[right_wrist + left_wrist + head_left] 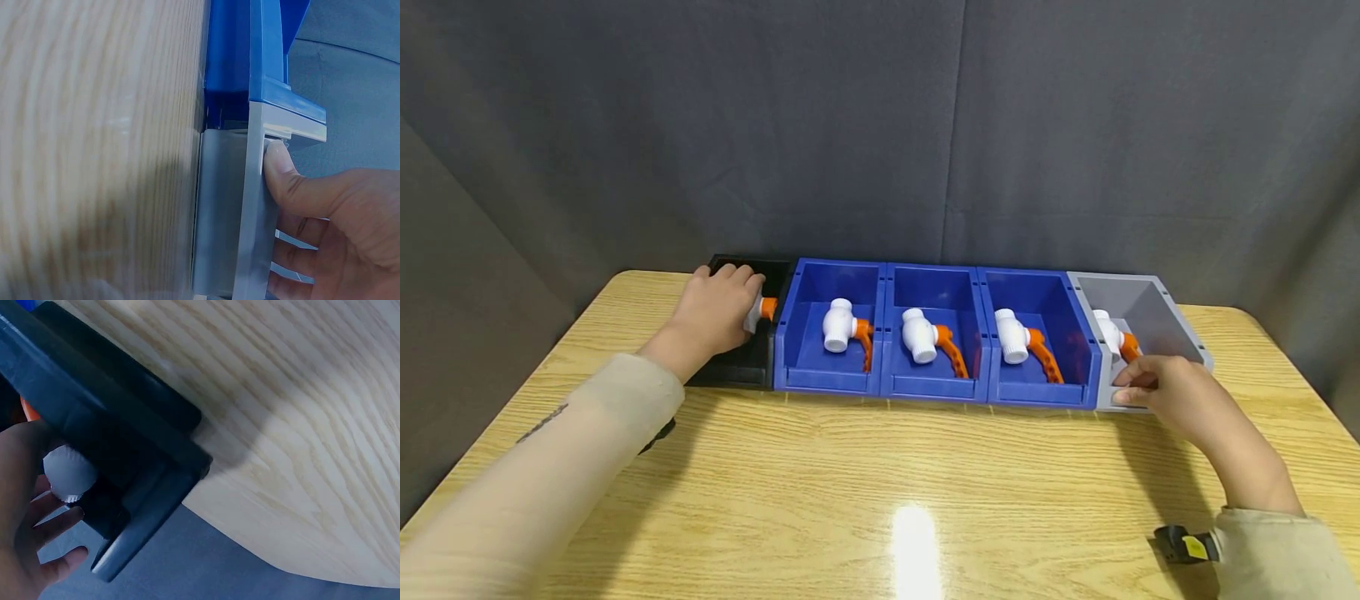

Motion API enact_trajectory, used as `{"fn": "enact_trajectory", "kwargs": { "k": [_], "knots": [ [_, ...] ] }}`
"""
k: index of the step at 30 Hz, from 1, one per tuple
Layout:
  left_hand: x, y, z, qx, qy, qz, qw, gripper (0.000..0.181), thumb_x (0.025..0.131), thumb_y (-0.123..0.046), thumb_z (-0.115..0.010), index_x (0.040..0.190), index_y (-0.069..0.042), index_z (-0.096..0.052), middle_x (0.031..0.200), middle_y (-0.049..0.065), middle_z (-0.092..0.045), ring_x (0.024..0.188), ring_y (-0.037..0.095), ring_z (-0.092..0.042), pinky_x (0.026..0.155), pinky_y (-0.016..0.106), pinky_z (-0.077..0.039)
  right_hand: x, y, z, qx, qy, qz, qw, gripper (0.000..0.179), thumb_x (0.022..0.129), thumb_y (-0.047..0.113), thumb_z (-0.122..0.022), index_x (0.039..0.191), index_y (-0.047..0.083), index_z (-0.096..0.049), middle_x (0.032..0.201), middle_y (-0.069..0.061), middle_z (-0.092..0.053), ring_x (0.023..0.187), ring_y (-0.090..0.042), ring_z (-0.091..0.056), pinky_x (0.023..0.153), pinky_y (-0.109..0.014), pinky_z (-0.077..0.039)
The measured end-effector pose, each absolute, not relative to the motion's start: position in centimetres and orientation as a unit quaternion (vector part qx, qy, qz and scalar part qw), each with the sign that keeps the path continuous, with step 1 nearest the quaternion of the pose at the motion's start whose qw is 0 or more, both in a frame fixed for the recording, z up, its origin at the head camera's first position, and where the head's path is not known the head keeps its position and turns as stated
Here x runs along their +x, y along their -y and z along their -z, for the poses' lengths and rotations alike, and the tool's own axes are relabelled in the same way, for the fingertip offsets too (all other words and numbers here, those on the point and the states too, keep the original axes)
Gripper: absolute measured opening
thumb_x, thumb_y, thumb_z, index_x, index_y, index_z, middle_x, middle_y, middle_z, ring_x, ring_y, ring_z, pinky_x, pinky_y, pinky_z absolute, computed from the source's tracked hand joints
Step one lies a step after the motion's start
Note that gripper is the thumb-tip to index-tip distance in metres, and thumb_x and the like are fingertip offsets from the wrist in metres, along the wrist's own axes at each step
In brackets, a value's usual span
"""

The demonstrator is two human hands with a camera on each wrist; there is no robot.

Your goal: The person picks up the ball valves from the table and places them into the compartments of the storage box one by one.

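In the head view, my left hand (718, 308) reaches into the black bin (730, 379) at the left end. It grips a white ball valve with an orange handle (768, 308); the fingers hide most of the valve. One ribbed white valve end (70, 474) shows by the fingers in the left wrist view. My right hand (1180, 396) dips into the grey bin (1131, 287) at the right end, thumb and fingers apart. Close by its fingers lies another white valve (1107, 331), its orange handle partly behind the hand. In the right wrist view, the thumb (281, 164) rests against the bin's front wall.
Between the end bins stand three blue bins (842, 382), joined in a row. Each contains a white ball valve (838, 325) with an orange lever. The row stands on a wooden table (820, 483) before a dark grey curtain (850, 125).
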State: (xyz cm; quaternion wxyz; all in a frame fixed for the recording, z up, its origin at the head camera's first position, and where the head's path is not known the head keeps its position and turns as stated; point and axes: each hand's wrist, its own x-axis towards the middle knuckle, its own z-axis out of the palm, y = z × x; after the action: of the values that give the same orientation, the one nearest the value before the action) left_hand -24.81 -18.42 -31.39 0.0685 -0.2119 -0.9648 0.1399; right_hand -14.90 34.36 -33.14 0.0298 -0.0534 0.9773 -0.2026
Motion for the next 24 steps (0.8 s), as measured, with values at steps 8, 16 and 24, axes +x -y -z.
{"fn": "enact_trajectory", "kwargs": {
  "k": [8, 16, 24],
  "knots": [
    [-25.1, 18.18, 32.02, -0.211, 0.964, -0.151, 0.059, 0.067, 0.075, -0.022, -0.083, 0.131, 0.004, -0.055, 0.123, 0.02, -0.059, 0.114, 0.037, -0.054, 0.095, 0.057, -0.045, -14.91, -34.42, 33.07, -0.054, -0.977, 0.204, 0.033, 0.016, 0.086, 0.011, -0.076, 0.092, -0.002, -0.07, 0.085, -0.012, -0.068, 0.079, -0.029, -0.057, 0.072, -0.046, -0.049],
    [-25.2, 17.96, 31.69, -0.237, 0.955, -0.174, 0.044, 0.056, 0.077, -0.021, -0.08, 0.123, 0.003, -0.06, 0.116, 0.019, -0.062, 0.107, 0.035, -0.058, 0.09, 0.054, -0.049, -14.88, -34.35, 33.06, -0.051, -0.977, 0.203, 0.033, 0.015, 0.087, 0.011, -0.075, 0.092, -0.002, -0.07, 0.085, -0.011, -0.068, 0.079, -0.029, -0.057, 0.072, -0.044, -0.048],
    [-25.43, 17.52, 31.19, -0.24, 0.955, -0.173, -0.006, 0.053, 0.081, -0.017, -0.075, 0.128, 0.002, -0.059, 0.122, 0.019, -0.062, 0.113, 0.036, -0.058, 0.095, 0.055, -0.047, -14.87, -34.37, 32.98, -0.047, -0.977, 0.205, 0.038, 0.014, 0.087, 0.01, -0.075, 0.093, -0.002, -0.07, 0.086, -0.012, -0.069, 0.081, -0.03, -0.058, 0.073, -0.046, -0.048]
  ]
}}
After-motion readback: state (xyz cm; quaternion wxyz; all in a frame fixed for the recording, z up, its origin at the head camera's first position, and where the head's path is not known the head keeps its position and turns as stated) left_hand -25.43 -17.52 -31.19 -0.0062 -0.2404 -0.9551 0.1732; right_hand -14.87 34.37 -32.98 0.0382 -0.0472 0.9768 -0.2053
